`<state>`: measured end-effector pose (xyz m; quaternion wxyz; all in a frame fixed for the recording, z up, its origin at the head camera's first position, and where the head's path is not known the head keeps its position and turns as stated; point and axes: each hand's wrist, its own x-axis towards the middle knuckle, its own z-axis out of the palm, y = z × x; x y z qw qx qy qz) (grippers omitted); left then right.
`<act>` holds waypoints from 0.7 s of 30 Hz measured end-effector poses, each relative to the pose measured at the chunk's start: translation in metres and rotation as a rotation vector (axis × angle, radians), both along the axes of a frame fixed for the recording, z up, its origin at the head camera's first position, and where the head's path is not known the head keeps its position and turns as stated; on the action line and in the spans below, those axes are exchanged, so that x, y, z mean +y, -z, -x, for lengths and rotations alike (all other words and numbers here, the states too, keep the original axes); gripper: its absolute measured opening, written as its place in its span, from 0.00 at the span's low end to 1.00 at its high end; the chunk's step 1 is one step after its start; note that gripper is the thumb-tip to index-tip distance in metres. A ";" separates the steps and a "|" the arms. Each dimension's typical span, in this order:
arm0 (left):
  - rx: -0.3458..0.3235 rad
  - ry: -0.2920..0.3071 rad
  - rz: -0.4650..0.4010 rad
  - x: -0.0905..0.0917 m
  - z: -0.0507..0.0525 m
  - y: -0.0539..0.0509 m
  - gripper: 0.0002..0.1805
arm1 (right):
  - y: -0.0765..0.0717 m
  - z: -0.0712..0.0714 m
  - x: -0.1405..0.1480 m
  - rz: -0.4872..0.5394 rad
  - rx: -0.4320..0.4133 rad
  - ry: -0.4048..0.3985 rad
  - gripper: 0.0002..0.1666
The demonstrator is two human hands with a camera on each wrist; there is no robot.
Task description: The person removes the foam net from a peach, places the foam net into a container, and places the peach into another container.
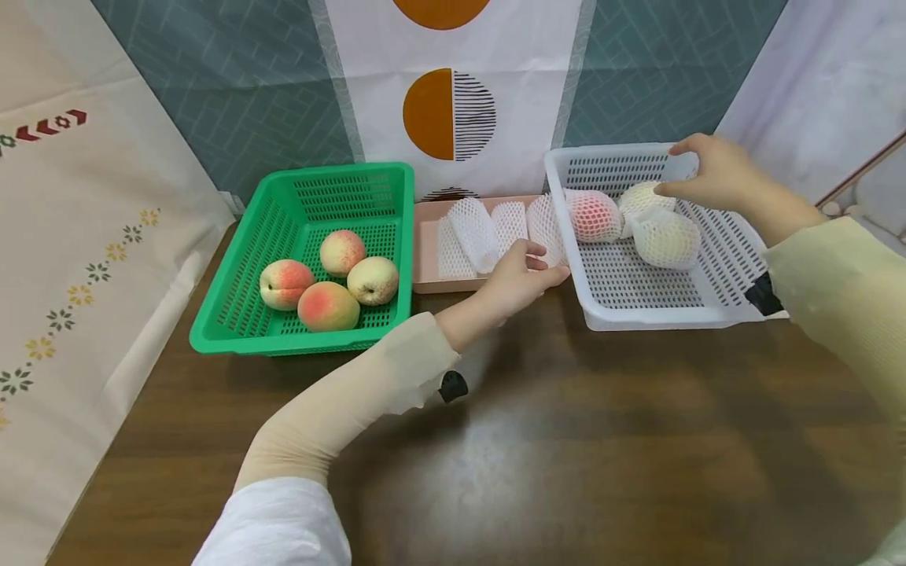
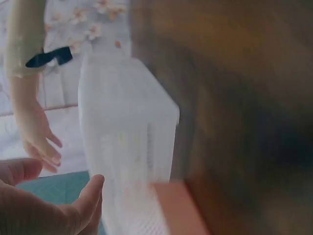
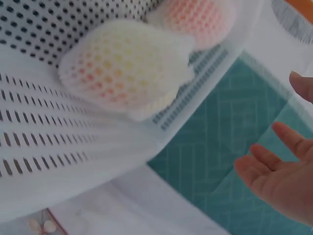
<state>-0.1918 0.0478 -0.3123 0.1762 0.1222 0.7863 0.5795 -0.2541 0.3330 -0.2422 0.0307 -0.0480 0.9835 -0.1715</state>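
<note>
On my feed, left hand (image 1: 513,278) and right hand (image 1: 722,177) hang spread, empty; dropping the right carelessly could bruise round, white-foam-netted fruit (image 1: 667,238) inside the white slotted plastic basket (image 1: 658,317).

A close-fitting, cream-beige fabric sleeve (image 1: 347,401) covers the left forearm, wrinkling toward the elbow and ending in a wider, loose cuff behind the bare left hand (image 1: 517,275). A small, flat black tab (image 1: 453,386) juts from that cuff at 4 o'clock. At 7 o'clock in the head view, a loose white cloth upper sleeve (image 1: 279,527) overlaps it. The right arm wears a pale cream, faintly ribbed sleeve (image 1: 842,291), its black strap (image 1: 764,294) at the cuff's 8 o'clock, behind the bare right hand (image 1: 722,174).
</note>
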 end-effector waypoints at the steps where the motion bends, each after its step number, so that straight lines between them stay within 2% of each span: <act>1: -0.042 -0.011 -0.044 0.003 -0.001 0.003 0.30 | 0.000 0.001 0.004 -0.002 -0.007 0.014 0.42; 4: -0.152 -0.034 -0.143 0.012 -0.003 0.011 0.31 | 0.001 0.007 0.012 -0.005 -0.039 0.044 0.45; 7: -0.215 -0.053 -0.182 0.019 -0.005 0.018 0.32 | 0.004 0.013 0.018 -0.032 -0.071 0.041 0.46; 16: -0.296 -0.044 -0.289 0.034 -0.011 0.027 0.31 | 0.025 0.031 0.033 -0.004 -0.125 -0.002 0.48; 21: -0.336 -0.060 -0.355 0.040 -0.013 0.030 0.27 | 0.038 0.036 0.036 0.045 -0.203 -0.014 0.50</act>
